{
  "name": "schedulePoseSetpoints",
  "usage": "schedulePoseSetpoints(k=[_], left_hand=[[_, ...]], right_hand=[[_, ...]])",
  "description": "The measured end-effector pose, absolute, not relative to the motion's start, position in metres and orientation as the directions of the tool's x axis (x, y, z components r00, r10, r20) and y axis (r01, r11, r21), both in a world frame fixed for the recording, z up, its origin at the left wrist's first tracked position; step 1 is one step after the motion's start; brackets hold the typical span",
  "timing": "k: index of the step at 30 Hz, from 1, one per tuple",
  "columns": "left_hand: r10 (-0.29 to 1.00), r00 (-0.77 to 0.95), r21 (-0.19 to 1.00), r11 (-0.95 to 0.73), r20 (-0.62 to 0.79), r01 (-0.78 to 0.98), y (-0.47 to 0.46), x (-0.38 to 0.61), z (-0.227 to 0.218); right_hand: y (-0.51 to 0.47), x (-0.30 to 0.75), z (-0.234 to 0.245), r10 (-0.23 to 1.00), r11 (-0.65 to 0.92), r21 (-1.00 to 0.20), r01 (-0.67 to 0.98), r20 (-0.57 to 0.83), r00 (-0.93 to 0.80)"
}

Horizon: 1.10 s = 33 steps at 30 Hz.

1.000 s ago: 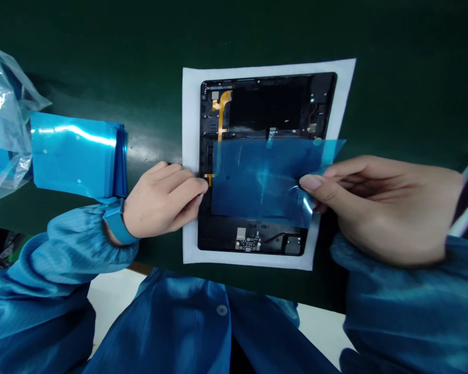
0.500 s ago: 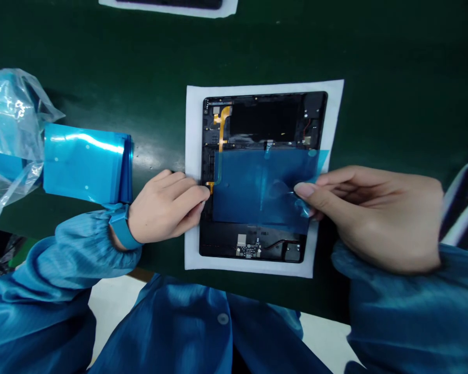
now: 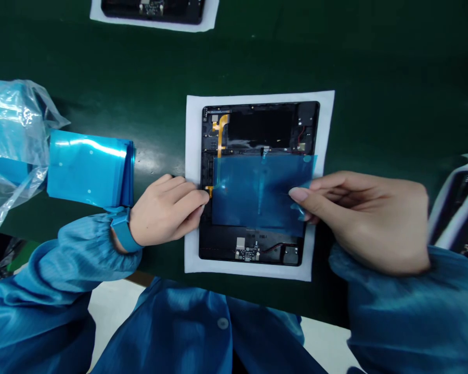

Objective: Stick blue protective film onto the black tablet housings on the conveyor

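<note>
Head camera: the right hand (image 3: 308, 200) pinches the right side of a blue sheet (image 3: 242, 192), which lies over the middle of an opened tablet (image 3: 265, 127) on a white pad (image 3: 192, 254). The left hand (image 3: 167, 210) curls at the tablet's left edge; whether it grips anything, I cannot tell. A blue stack (image 3: 86, 169) lies near that hand.

A dark green table (image 3: 374, 104) bears white sheets (image 3: 193, 140), stacked blue films (image 3: 86, 169) and a clear bag (image 3: 15, 124).

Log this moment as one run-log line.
left hand: at left edge of tablet; right hand: pinching blue film; blue film: over tablet; tablet: on white sheet
</note>
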<state>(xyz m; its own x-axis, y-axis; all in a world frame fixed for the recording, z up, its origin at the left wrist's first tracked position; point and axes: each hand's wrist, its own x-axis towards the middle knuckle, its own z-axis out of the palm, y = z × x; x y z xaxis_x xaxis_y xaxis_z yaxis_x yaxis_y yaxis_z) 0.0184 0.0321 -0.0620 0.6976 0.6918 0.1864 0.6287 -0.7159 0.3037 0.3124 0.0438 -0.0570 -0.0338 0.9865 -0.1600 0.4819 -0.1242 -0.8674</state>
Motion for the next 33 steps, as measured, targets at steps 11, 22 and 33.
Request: schedulePoseSetpoints(k=[11,22,33], left_hand=[[0.713,0.679,0.314,-0.695,0.178,0.647,0.032,0.012,-0.058],[0.555,0.829,0.012,-0.831,-0.065,0.557,0.055,0.076,-0.044],[0.746,0.663,0.150,-0.650,-0.060,0.745,0.063,0.045,-0.039]], right_hand=[[0.045,0.312,-0.061,0.983,-0.182,-0.871,0.456,-0.150,0.105],[0.053,0.308,-0.077,0.983,-0.182,-0.924,0.337,-0.169,0.068],[0.038,0.292,-0.067,0.878,0.477,-0.508,0.717,0.230,-0.421]])
